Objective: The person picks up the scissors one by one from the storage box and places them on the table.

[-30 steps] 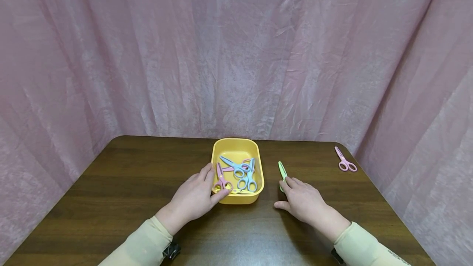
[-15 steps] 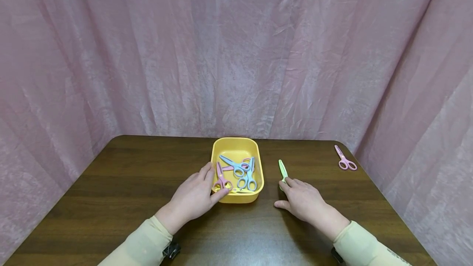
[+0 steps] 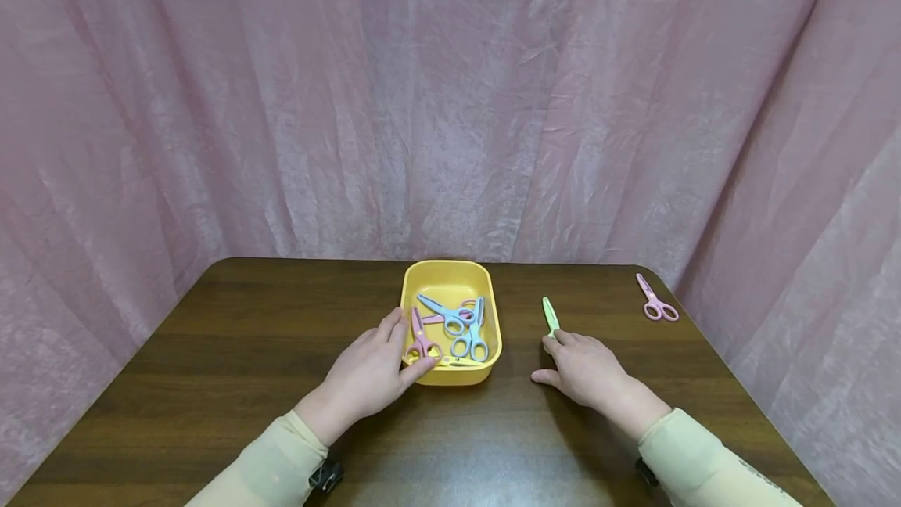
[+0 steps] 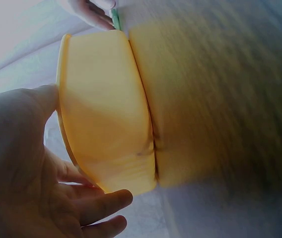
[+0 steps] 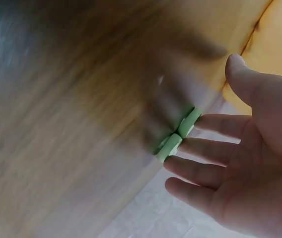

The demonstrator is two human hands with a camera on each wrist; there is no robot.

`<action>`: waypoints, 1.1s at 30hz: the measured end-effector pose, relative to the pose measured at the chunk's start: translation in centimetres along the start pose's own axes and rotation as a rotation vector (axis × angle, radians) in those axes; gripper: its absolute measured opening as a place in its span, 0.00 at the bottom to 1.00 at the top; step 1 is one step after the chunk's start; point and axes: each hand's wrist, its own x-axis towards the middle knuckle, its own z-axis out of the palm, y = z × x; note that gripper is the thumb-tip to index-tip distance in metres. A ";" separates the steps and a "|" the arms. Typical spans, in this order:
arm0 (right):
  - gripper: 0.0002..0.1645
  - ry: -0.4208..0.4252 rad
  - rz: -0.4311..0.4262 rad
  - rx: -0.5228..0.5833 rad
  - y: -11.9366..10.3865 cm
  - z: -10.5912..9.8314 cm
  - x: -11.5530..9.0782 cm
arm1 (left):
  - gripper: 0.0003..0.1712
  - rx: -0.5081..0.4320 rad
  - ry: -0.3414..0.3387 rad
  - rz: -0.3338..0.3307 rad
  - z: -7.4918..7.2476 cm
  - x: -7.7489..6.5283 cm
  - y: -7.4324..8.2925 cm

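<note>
Seemingly partway, we have scissors [image 3: 476,322] in the tray [image 3: 450,378], green pair [image 3: 550,314] and pink pair [image 3: 652,301] outstanding, left hand [image 3: 369,374] and right hand [image 3: 586,367] fingers relaxed.

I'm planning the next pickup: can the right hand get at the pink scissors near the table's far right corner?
Probably yes: the right hand touches the green scissors, but nothing stands between that hand and the pink scissors.
</note>
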 end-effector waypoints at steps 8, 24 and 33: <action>0.30 0.007 0.001 -0.015 1.8 0.2 0.4 | 0.56 -0.005 0.016 0.009 -0.1 -0.1 -0.1; 0.31 -0.039 0.091 0.014 5.4 0.6 0.8 | 0.56 -0.014 0.017 0.009 -0.1 -0.1 0.0; 0.28 -0.013 0.105 0.019 7.3 0.8 1.0 | 0.57 -0.011 0.014 0.007 0.0 0.0 0.0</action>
